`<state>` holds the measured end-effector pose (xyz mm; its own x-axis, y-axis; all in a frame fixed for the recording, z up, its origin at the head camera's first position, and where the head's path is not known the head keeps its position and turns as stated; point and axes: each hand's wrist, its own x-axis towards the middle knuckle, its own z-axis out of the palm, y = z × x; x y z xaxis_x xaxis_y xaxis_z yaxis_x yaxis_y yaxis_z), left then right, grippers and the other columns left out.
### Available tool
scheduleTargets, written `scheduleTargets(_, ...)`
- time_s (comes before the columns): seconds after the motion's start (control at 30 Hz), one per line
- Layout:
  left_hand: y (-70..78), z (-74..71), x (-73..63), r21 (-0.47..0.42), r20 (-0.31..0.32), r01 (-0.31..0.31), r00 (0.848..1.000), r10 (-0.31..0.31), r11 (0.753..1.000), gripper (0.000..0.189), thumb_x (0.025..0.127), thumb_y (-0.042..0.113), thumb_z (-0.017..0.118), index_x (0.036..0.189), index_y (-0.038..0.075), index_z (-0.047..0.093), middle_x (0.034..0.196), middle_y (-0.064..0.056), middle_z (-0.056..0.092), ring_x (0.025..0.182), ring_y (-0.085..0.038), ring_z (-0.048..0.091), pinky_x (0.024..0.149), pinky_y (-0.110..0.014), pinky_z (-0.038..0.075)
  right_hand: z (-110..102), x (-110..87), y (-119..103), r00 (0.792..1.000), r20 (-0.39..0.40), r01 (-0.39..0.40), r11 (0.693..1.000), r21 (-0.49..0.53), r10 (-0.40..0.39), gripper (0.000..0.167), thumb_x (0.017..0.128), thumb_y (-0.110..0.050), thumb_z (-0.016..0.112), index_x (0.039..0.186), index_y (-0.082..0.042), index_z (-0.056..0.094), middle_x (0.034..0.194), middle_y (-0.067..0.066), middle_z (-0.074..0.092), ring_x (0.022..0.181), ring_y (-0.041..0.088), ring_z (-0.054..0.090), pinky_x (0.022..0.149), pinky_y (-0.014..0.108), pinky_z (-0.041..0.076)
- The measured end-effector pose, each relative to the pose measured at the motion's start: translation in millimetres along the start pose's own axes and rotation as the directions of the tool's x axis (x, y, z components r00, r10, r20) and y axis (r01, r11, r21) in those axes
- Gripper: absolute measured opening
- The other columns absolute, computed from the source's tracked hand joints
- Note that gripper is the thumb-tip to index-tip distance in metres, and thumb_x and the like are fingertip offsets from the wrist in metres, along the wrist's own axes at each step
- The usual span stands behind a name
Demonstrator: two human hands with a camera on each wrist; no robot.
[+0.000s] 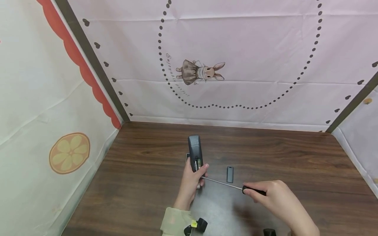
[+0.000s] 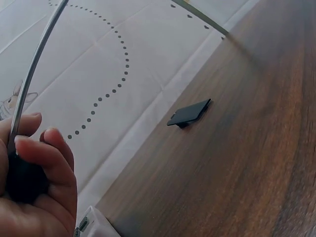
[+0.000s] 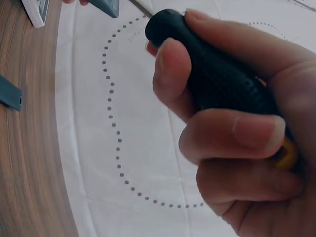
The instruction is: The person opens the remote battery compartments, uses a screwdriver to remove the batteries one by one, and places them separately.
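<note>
My left hand (image 1: pixel 190 180) grips a dark remote control (image 1: pixel 195 147) with its back turned up. Its battery bay is uncovered, showing batteries (image 1: pixel 197 163) inside. In my right hand (image 1: pixel 274 193) is a screwdriver (image 3: pixel 217 69) with a black handle and a yellow end. Its long metal shaft (image 1: pixel 222 183) reaches left to the lower part of the remote, where the tip is hidden by the left thumb. In the left wrist view the shaft (image 2: pixel 32 69) rises from beside the curled fingers (image 2: pixel 52 160). A small dark battery cover (image 1: pixel 230 174) lies on the table between the hands.
A white object (image 2: pixel 96 224) rests on the brown wooden table (image 1: pixel 141 177), mostly behind the left hand and remote. Printed cloth walls (image 1: pixel 251 59) enclose the table at the back and both sides. Black camera mounts (image 1: pixel 202 225) sit at the wrists.
</note>
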<state>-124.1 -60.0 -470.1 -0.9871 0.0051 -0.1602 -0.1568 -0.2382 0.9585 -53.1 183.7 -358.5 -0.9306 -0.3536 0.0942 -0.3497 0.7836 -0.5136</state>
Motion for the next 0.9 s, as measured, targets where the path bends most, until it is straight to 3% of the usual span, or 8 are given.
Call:
scheduleTargets(0.3, -4.3, -1.1, -1.5, -0.007, -0.100, 0.026, 0.995, -0.026, 1.000, 0.061, 0.072, 0.035, 0.073, 0.119, 0.024, 0.037, 0.071, -0.008, 0.054, 0.051, -0.012, 0.049, 0.033, -0.019, 0.029, 9, 0.0, -15, 0.998, -0.063, -0.024, 0.999, -0.036, 0.021, 0.028, 0.081, -0.046, 0.058, 0.097, -0.027, 0.070, 0.068, -0.026, 0.059, 0.064, -0.009, 0.054, 0.063, 0.022, 0.048)
scheduleTargets(0.47, -3.9, -0.7, -0.8, 0.003, -0.150, 0.027, 0.988, -0.026, 1.000, 0.062, 0.071, 0.040, 0.072, 0.120, 0.025, 0.038, 0.070, -0.008, 0.054, 0.049, -0.012, 0.046, 0.033, -0.020, 0.027, 15, 2.7, -19, 0.986, -0.158, 0.030, 0.994, -0.101, -0.045, 0.020, 0.077, -0.037, 0.067, 0.094, -0.027, 0.071, 0.082, -0.019, 0.066, 0.075, -0.002, 0.061, 0.064, 0.020, 0.049)
scheduleTargets(0.73, -1.0, 0.4, 1.8, -0.063, -0.195, -0.002, 0.981, -0.010, 0.998, 0.057, 0.074, 0.034, 0.071, 0.117, 0.017, 0.039, 0.065, -0.006, 0.052, 0.047, -0.011, 0.047, 0.030, -0.018, 0.024, 17, 4.2, -23, 0.964, -0.209, 0.138, 0.979, -0.149, -0.167, 0.019, 0.076, -0.029, 0.069, 0.095, -0.025, 0.071, 0.076, -0.019, 0.064, 0.064, -0.007, 0.056, 0.055, 0.015, 0.045)
scheduleTargets(0.9, 8.8, 2.9, -3.7, -0.086, -0.209, -0.004, 0.978, -0.014, 0.996, 0.053, 0.077, 0.030, 0.070, 0.117, 0.014, 0.040, 0.068, -0.006, 0.051, 0.049, -0.012, 0.048, 0.031, -0.019, 0.025, 18, 5.3, -22, 0.946, -0.243, 0.180, 0.972, -0.149, -0.213, 0.019, 0.075, -0.026, 0.071, 0.093, -0.025, 0.071, 0.076, -0.020, 0.064, 0.064, -0.009, 0.055, 0.055, 0.012, 0.044)
